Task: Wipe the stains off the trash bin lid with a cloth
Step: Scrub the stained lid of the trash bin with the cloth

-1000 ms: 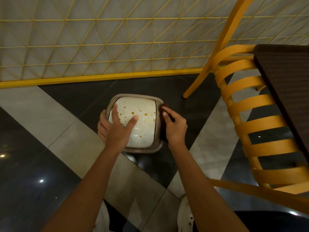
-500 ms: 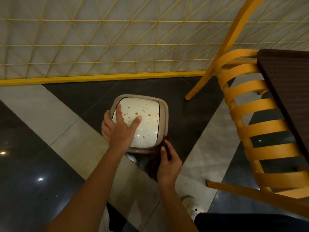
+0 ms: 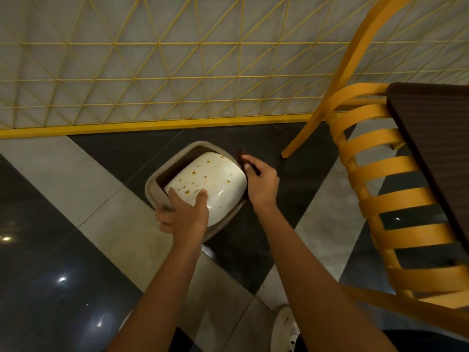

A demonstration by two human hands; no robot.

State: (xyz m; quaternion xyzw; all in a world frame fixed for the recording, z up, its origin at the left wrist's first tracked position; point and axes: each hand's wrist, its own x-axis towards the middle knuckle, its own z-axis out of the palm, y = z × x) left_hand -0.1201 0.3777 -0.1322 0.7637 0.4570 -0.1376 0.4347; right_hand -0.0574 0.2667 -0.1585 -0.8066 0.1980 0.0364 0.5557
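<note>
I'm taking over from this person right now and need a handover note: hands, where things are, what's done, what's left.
Left hand: grips the near-left corner of the trash bin, thumb and forefinger on the white lid.
Right hand: pinches the dark cloth at the bin's right edge, not on the stains.
Lid: tilted in its frame, with a dark gap along its far-left side. Brown stains dot its top.
Done: bin steadied, cloth in hand.
Left: all the wiping.
</note>
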